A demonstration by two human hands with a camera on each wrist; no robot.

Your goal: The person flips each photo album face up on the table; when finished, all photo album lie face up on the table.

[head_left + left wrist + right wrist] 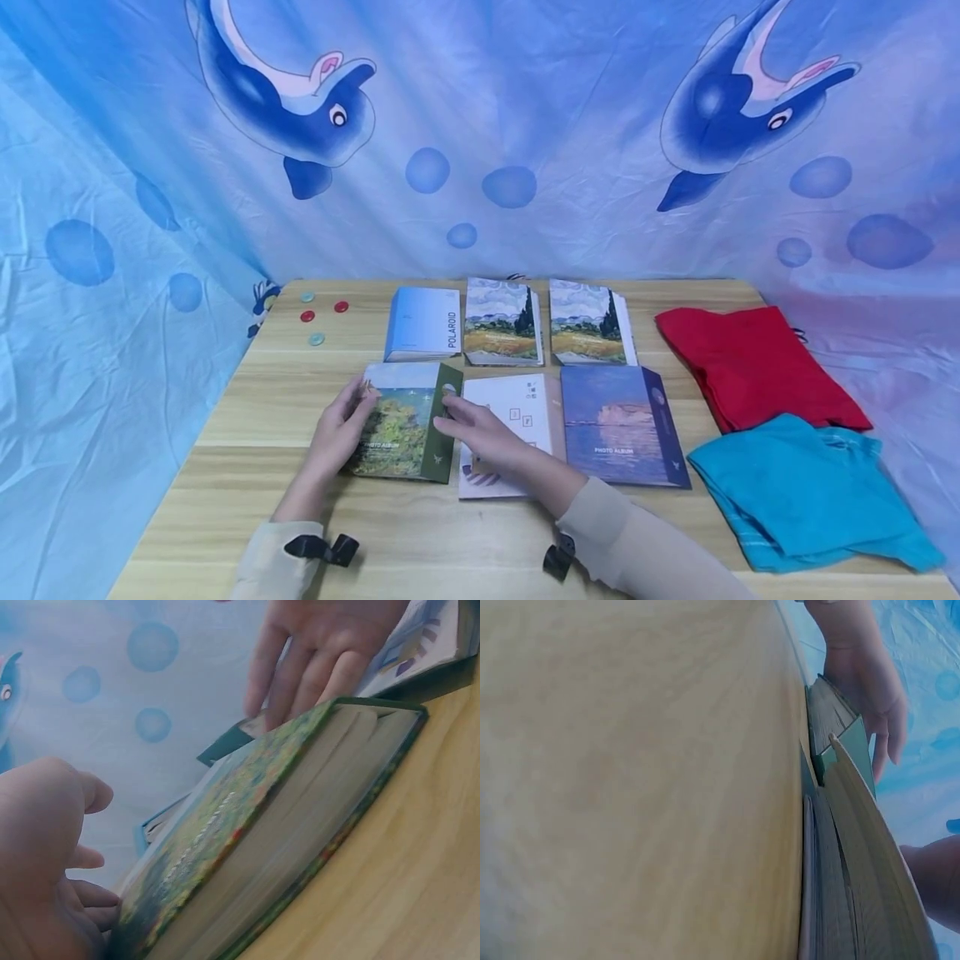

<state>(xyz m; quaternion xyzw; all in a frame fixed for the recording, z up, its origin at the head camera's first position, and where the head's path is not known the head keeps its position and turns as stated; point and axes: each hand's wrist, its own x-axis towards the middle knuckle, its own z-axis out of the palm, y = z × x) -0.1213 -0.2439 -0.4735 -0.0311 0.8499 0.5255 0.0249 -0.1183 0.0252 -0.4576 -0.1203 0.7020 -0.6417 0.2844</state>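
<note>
A green photo album (397,429) with a painted garden cover lies flat on the wooden table. Along its left edge rests my left hand (341,429), the thumb over the cover's upper left and the fingers loosely bent in the left wrist view. My right hand (483,429) touches the dark green spine side with fingers fairly straight, as the left wrist view shows its fingers (300,679) reaching down there. Below that hand, partly hidden, lies a white album (517,400) with small printed frames. To its right is a purple-blue photo album (607,425) with a sea cliff cover.
Behind stand a blue Polaroid album (426,321) and two landscape-painted albums (501,325). Red cloth (757,362) and turquoise cloth (810,492) lie folded at the right. Red and pale green discs (307,317) sit at the back left. A dolphin-print curtain (480,108) surrounds the table.
</note>
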